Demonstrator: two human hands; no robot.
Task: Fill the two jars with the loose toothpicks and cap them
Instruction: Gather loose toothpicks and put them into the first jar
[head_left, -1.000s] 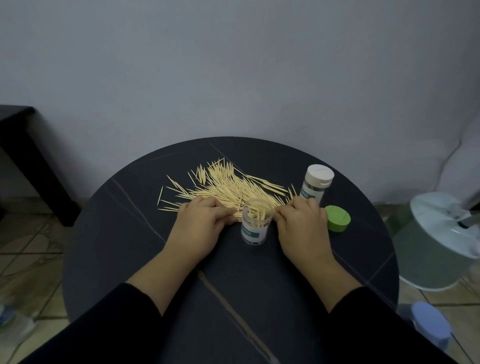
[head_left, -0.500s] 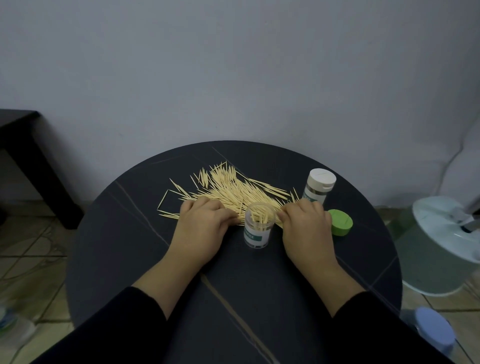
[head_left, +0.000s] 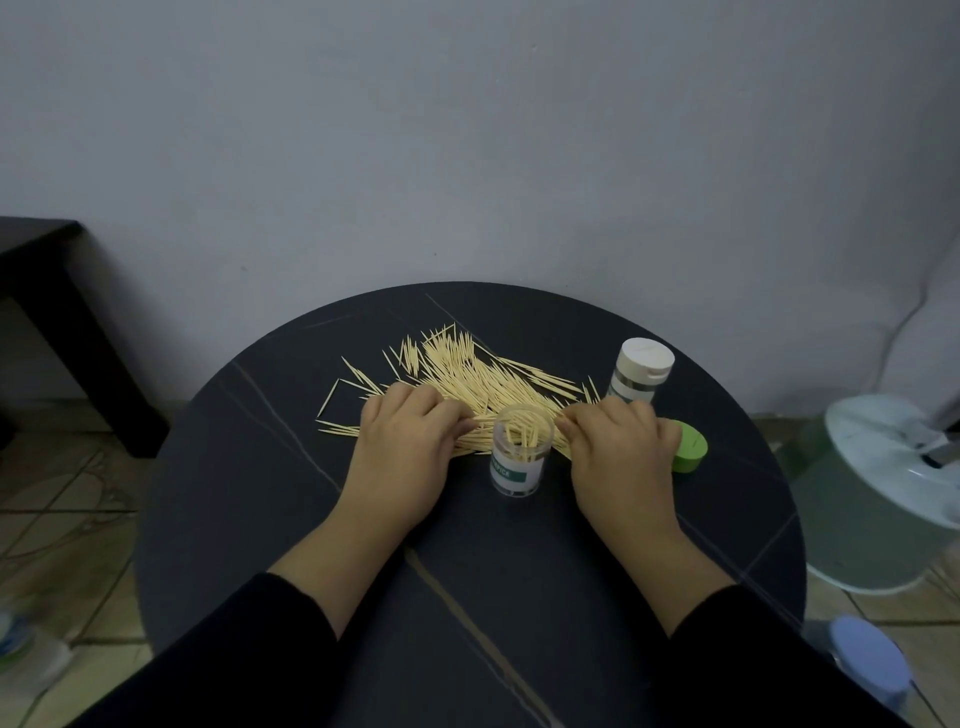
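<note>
Loose toothpicks (head_left: 483, 374) lie heaped on the tabletop (head_left: 260, 493) just behind the open jar (head_left: 517, 462), which holds a few. The left hand (head_left: 405, 452) and right hand (head_left: 623, 462) flank it, fingers (head_left: 415, 402) curled onto the pile; whether they pinch any I cannot tell. A capped jar (head_left: 640, 376) stands behind the right hand.

The left sleeve (head_left: 234, 649) and right sleeve (head_left: 753, 654) are plain black and long, each ending partway along the forearm. Past them, the left hand (head_left: 402, 449) and right hand (head_left: 621, 454) are bare.
</note>
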